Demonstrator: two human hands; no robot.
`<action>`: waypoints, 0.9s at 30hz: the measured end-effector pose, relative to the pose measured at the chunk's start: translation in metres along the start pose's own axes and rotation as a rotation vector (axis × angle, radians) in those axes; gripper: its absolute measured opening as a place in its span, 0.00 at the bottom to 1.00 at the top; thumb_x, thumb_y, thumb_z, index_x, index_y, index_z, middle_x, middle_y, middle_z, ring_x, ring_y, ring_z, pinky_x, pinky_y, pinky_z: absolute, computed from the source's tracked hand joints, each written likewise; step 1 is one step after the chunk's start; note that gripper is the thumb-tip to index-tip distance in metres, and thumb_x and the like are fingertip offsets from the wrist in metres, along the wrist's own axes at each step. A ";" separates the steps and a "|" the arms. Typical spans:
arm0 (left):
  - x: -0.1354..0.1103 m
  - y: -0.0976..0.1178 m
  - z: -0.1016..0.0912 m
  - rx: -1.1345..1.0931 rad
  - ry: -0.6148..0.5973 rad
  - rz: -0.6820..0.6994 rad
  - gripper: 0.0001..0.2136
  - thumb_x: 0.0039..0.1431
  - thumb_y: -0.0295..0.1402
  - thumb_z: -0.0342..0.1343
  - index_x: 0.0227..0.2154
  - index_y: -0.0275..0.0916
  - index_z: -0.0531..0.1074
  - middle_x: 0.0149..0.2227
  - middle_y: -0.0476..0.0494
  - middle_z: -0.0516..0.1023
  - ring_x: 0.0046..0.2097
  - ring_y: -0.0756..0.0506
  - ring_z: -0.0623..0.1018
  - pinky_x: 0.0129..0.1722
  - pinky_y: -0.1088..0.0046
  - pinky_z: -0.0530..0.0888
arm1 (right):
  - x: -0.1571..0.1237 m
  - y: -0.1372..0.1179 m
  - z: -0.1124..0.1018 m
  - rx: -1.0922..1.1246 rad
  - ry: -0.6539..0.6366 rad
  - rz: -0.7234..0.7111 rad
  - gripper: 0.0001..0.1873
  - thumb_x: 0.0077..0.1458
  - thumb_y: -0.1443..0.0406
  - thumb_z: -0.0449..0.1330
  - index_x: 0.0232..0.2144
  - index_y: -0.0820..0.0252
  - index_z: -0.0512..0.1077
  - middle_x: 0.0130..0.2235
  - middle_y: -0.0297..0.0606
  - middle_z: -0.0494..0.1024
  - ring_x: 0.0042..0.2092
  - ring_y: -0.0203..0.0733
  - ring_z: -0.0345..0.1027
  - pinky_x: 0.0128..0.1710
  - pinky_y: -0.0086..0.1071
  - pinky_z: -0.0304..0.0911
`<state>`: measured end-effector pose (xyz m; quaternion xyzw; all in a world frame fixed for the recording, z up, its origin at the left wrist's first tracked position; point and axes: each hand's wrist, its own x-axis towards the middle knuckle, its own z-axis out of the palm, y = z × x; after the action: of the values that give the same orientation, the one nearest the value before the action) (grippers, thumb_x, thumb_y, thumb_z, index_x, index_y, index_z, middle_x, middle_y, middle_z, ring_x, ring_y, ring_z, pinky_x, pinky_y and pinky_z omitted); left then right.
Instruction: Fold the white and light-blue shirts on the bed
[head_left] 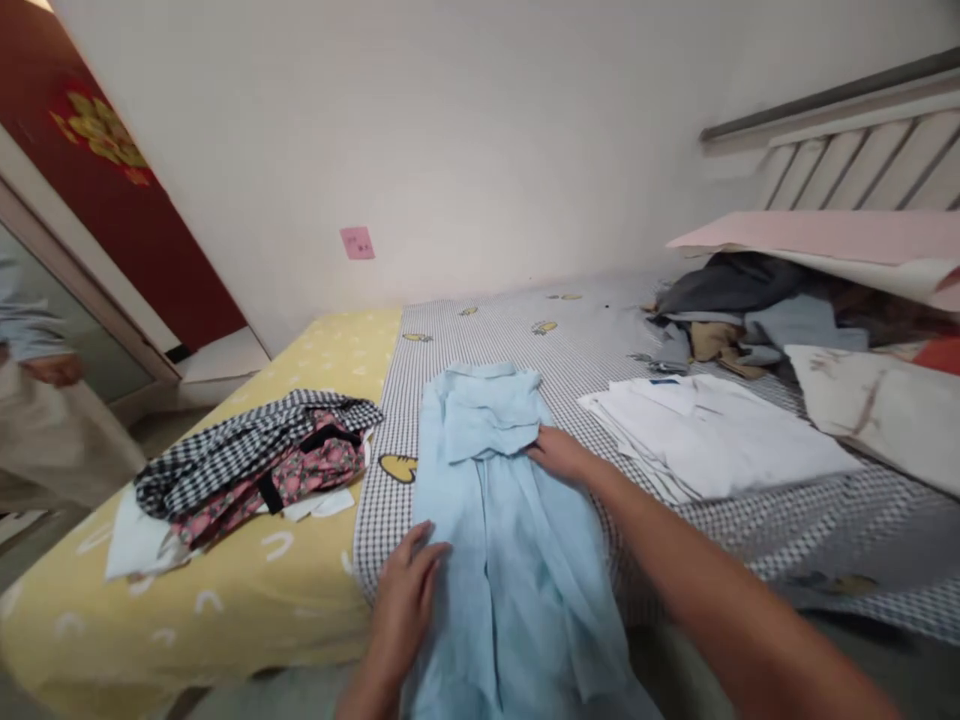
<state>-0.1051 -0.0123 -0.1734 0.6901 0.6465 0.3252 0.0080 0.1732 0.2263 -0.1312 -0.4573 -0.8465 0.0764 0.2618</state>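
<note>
A light blue shirt point(517, 560) lies lengthwise on the bed, its collar end toward the wall and its lower end hanging over the near edge. One part of it, which looks like a sleeve point(495, 415), is folded across the upper body. At the right end of that fold, my right hand point(559, 452) grips the cloth, its fingertips partly hidden by fabric. Lower down, my left hand point(409, 585) rests against the shirt's left edge with thumb and forefinger apart.
Left on the yellow bedding point(247, 600) is a pile with a black-and-white checked garment point(232, 450) and a floral one point(300, 480). Folded white shirts point(705, 430) lie right, before heaped dark clothes point(735, 285). A person point(52, 400) stands at far left.
</note>
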 end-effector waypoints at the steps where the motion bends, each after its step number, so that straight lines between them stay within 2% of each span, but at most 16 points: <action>1: -0.018 -0.007 -0.008 0.004 0.014 -0.009 0.17 0.66 0.31 0.45 0.46 0.48 0.80 0.57 0.38 0.76 0.58 0.39 0.76 0.56 0.53 0.76 | -0.016 0.002 -0.009 0.004 -0.013 -0.016 0.16 0.57 0.64 0.57 0.45 0.54 0.79 0.50 0.39 0.82 0.53 0.45 0.72 0.57 0.38 0.64; 4: -0.066 -0.029 -0.028 0.063 0.045 -0.027 0.17 0.68 0.34 0.45 0.49 0.49 0.78 0.59 0.38 0.75 0.58 0.38 0.76 0.55 0.53 0.77 | -0.088 0.010 -0.026 0.022 0.010 -0.009 0.20 0.63 0.64 0.49 0.48 0.56 0.78 0.51 0.42 0.80 0.54 0.45 0.72 0.57 0.41 0.64; 6: -0.091 -0.041 -0.037 0.128 0.041 -0.033 0.17 0.68 0.34 0.45 0.51 0.48 0.77 0.59 0.37 0.75 0.58 0.38 0.76 0.54 0.55 0.77 | -0.153 0.017 -0.022 0.008 0.056 0.033 0.22 0.65 0.65 0.45 0.51 0.58 0.76 0.50 0.44 0.80 0.51 0.47 0.73 0.55 0.44 0.66; 8: -0.107 -0.048 -0.042 0.226 0.011 -0.050 0.19 0.67 0.31 0.45 0.55 0.45 0.75 0.59 0.36 0.74 0.59 0.37 0.75 0.53 0.56 0.77 | -0.222 0.024 -0.004 -0.057 0.122 0.070 0.23 0.65 0.65 0.46 0.55 0.57 0.73 0.49 0.44 0.80 0.49 0.48 0.74 0.51 0.44 0.68; 10: -0.114 -0.051 -0.042 0.363 -0.038 -0.083 0.22 0.65 0.28 0.47 0.60 0.45 0.70 0.63 0.33 0.70 0.62 0.36 0.73 0.54 0.54 0.76 | -0.282 0.028 0.024 -0.144 0.102 0.118 0.25 0.62 0.65 0.48 0.59 0.56 0.70 0.50 0.45 0.79 0.49 0.49 0.74 0.47 0.43 0.69; 12: -0.112 -0.047 -0.039 0.497 -0.082 -0.109 0.26 0.63 0.25 0.49 0.64 0.47 0.65 0.68 0.33 0.63 0.65 0.35 0.69 0.58 0.51 0.72 | -0.324 0.026 0.052 -0.212 0.085 0.177 0.27 0.60 0.67 0.48 0.60 0.55 0.68 0.53 0.48 0.77 0.51 0.51 0.73 0.46 0.43 0.69; 13: -0.109 -0.044 -0.037 0.548 -0.088 -0.105 0.28 0.63 0.24 0.49 0.65 0.49 0.63 0.69 0.33 0.61 0.66 0.34 0.67 0.60 0.49 0.69 | -0.337 0.022 0.063 -0.239 0.085 0.208 0.28 0.59 0.67 0.47 0.60 0.54 0.68 0.54 0.49 0.76 0.52 0.52 0.73 0.46 0.44 0.69; 16: -0.095 -0.033 -0.032 0.622 -0.056 0.007 0.29 0.65 0.23 0.49 0.66 0.52 0.61 0.70 0.35 0.59 0.70 0.34 0.60 0.66 0.46 0.61 | -0.340 0.006 0.080 -0.289 0.121 0.275 0.28 0.61 0.66 0.46 0.61 0.54 0.66 0.58 0.51 0.74 0.53 0.55 0.72 0.48 0.47 0.68; 18: -0.086 -0.026 -0.032 0.631 -0.038 0.149 0.30 0.65 0.22 0.48 0.67 0.56 0.59 0.70 0.38 0.60 0.72 0.34 0.56 0.68 0.44 0.56 | -0.324 -0.007 0.077 -0.310 0.171 0.286 0.26 0.63 0.65 0.47 0.62 0.53 0.66 0.60 0.51 0.72 0.57 0.54 0.70 0.53 0.50 0.65; 20: -0.077 -0.017 -0.034 0.633 -0.058 0.294 0.34 0.64 0.20 0.48 0.67 0.60 0.56 0.70 0.42 0.61 0.72 0.35 0.55 0.70 0.42 0.49 | -0.303 -0.018 0.066 -0.337 0.220 0.225 0.24 0.65 0.67 0.47 0.60 0.50 0.67 0.61 0.49 0.72 0.61 0.51 0.66 0.59 0.50 0.60; 22: -0.068 -0.006 -0.038 0.639 -0.103 0.445 0.36 0.63 0.19 0.49 0.67 0.63 0.54 0.70 0.47 0.62 0.72 0.36 0.54 0.71 0.42 0.43 | -0.284 -0.028 0.052 -0.369 0.256 0.064 0.24 0.65 0.70 0.49 0.58 0.44 0.70 0.61 0.42 0.74 0.64 0.48 0.63 0.64 0.51 0.54; 24: -0.060 0.007 -0.042 0.629 -0.153 0.649 0.32 0.64 0.23 0.51 0.67 0.61 0.57 0.71 0.51 0.59 0.73 0.38 0.52 0.71 0.42 0.39 | -0.270 -0.036 0.037 -0.360 0.280 -0.166 0.23 0.64 0.69 0.54 0.55 0.38 0.71 0.60 0.35 0.75 0.67 0.48 0.57 0.67 0.53 0.46; 27: -0.051 0.021 -0.041 0.567 -0.242 0.916 0.24 0.67 0.30 0.52 0.65 0.52 0.62 0.72 0.53 0.56 0.74 0.43 0.48 0.73 0.47 0.38 | -0.257 -0.042 0.019 -0.262 0.261 -0.447 0.11 0.63 0.65 0.60 0.45 0.42 0.76 0.61 0.29 0.75 0.71 0.49 0.49 0.70 0.56 0.35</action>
<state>-0.1030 -0.0779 -0.1548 0.9084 0.3370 0.0270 -0.2460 0.2468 -0.0043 -0.2279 -0.2951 -0.8881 -0.1525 0.3177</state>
